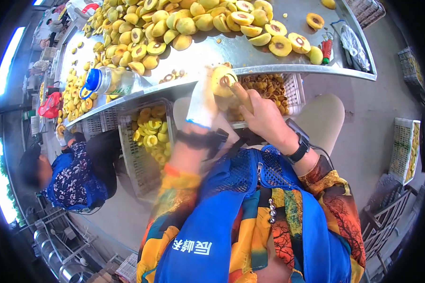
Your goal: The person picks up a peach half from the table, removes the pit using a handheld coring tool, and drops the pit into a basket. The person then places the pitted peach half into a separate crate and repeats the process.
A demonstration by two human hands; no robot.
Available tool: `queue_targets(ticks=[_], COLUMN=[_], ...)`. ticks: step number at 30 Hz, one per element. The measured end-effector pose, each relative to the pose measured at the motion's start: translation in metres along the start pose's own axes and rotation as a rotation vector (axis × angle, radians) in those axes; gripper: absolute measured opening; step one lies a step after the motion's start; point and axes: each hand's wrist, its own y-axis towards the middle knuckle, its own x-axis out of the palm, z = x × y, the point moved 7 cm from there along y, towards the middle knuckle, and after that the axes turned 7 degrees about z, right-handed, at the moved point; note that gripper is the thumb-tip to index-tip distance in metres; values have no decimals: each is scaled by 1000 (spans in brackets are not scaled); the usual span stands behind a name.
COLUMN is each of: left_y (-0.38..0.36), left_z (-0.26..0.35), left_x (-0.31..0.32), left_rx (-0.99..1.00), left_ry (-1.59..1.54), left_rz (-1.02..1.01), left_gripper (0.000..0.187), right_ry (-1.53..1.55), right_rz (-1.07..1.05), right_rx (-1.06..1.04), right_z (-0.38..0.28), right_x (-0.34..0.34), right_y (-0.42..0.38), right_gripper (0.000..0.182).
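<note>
My left hand (203, 103), in a white glove and blurred by motion, grips a yellow peach half (220, 85) at the metal table's front edge, cut face toward me. In my right hand (265, 115), bare and with a dark watch on the wrist, is a pitting tool with a wooden handle (242, 97). Its tip meets the brown centre of the peach half; the blade itself is hidden. Below my hands stands a white crate (295, 94) filled with brown pits and scraps (269, 87). Many peach halves (186, 26) are heaped on the table beyond.
The metal table (208, 56) carries a blue-capped plastic bottle (115, 81) and a red-handled tool (326, 51). Another crate (132, 155) holding peach pieces stands at my left. A co-worker (75, 174) sits farther left. More crates (403, 151) stand on the floor at right.
</note>
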Motion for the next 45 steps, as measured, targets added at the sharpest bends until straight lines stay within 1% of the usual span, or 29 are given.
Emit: queue_targets(ticks=[1,4,7,9,12,16,19,21,22,23,24,26,27,29,30,32,35,38,39,41,42,44,45], left_y=[0,3,-5,-3,-9,-21,-13,-5,-5,-7,-7,-9,-6,2,1,-7,-17,-23,-25,-30,-31,-32,-28], left_z=[-4,-12,-5,-8,-8,-2,-1,-3,-5,-4,-3,-2,-3,-8,-7,-6,0,-1,-1,1,1,3,0], left_x=[4,6,16,15,17,21,17,19,20,21,19,15,12,7,10,13,17,17,18,21,24,27,25], left_rx=[15,109,298,353,401,493,343,179,95,32,51,89,165,317,332,357,472,572,598,650,643,623,530], left_ry=[2,37,116,132,147,187,159,94,62,77,72,66,53,23,30,44,320,287,281,268,246,207,179], left_rz=[-60,-51,-73,-62,-39,1,-15,-115,-164,-166,-128,-53,-48,-40,-31,-11,-24,14,15,17,-10,-68,-79], left_gripper=[45,43,40,39,36,35,34,33,32,30,31,32,32,34,34,36,41,41,37,29,27,23,23], right_ry=[-19,-49,-34,-31,-46,-42,-39,-56,-64,-72,-80,-68,-62,-50,-45,-55,-38,-28,-29,5,20,11,9], right_rz=[-7,-4,24,25,31,-6,-47,-94,-93,-91,-88,-68,-58,20,60,65,79,63,53,92,111,43,8], right_rx=[19,77,130,149,88,87,53,72,50,25,-2,45,69,49,41,41,43,52,58,2,-27,21,44], right_z=[1,10,19,21,11,7,1,4,3,3,2,5,6,3,1,-1,-1,1,2,3,2,3,2], right_x=[1,2,1,1,-2,4,6,8,9,10,10,9,9,7,5,2,0,2,3,8,8,8,7], right_y=[-2,-9,-14,-17,-18,-21,-24,-25,-26,-26,-24,-20,-20,-19,-19,-19,-21,-23,-23,-28,-30,-30,-29], right_gripper=[26,25,25,25,23,20,19,19,19,18,18,19,19,20,20,20,19,21,22,24,25,28,29])
